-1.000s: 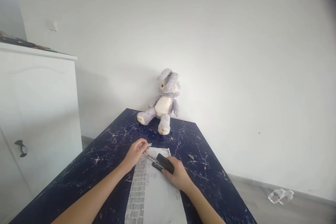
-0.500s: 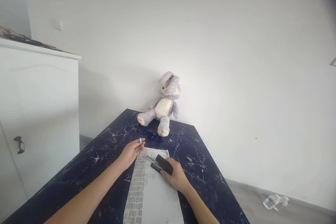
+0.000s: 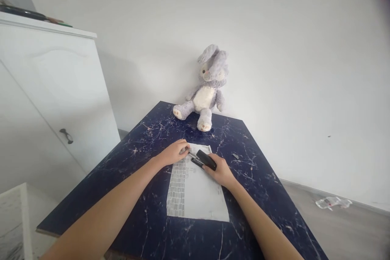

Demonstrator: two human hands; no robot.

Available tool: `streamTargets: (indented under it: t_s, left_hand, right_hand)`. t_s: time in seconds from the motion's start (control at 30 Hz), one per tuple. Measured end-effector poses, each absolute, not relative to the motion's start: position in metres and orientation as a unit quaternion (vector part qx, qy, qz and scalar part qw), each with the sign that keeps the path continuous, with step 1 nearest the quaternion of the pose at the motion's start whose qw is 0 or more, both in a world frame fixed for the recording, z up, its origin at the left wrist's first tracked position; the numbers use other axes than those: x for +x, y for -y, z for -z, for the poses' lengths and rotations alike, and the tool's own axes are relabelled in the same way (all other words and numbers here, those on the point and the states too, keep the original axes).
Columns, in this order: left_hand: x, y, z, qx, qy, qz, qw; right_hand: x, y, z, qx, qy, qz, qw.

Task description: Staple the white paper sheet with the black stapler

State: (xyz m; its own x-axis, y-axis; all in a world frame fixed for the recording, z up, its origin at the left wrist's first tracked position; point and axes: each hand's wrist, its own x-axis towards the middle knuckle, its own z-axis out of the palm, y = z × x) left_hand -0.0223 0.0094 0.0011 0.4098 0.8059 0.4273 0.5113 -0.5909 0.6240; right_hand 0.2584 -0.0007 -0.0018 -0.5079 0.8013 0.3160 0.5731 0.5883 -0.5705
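Note:
A black stapler (image 3: 206, 159) is in my right hand (image 3: 219, 170), its top apart from its base and a metal part sticking out to the left. My left hand (image 3: 176, 152) is at the end of that metal part, fingers curled together; what they hold is too small to make out. Under both hands lies a white sheet of paper (image 3: 201, 195) with a grey printed band along its left side.
A plush rabbit (image 3: 204, 97) sits at the back of the dark blue marbled table (image 3: 146, 211). On the left stands a white cabinet (image 3: 61, 77). Clear plastic packaging (image 3: 333, 202) lies on the floor at the right. A small scrap (image 3: 235, 156) is right of my right hand.
My left hand has moved to the stapler's metal part, and its fingers have closed. My right hand still holds the opened stapler. The view has tilted down, showing the paper's front edge.

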Motion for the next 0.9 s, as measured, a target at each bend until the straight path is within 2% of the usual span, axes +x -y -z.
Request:
streamTargets:
  t_s: [0.1,0.3,0.67,0.9]
  left_hand:
    - [-0.0226,-0.0092,-0.0026,0.851,-0.359,-0.342,0.172]
    - [-0.0171,-0.0110,-0.0008,0.862,-0.354,-0.318,0.177]
    - [-0.0156,-0.0125,0.0026,0.878,-0.331,-0.311,0.149]
    - [-0.0139,-0.0153,0.0044,0.870,-0.323,-0.332,0.168]
  right_hand:
    - [0.2587,0.0012,0.0014,-0.403,0.848,-0.206,0.277]
    - [0.2586,-0.0002,0.0030,-0.405,0.845,-0.207,0.282]
    - [0.2591,-0.0019,0.0032,-0.393,0.847,-0.211,0.287]
    - [0.2591,-0.0020,0.0043,-0.395,0.848,-0.210,0.284]
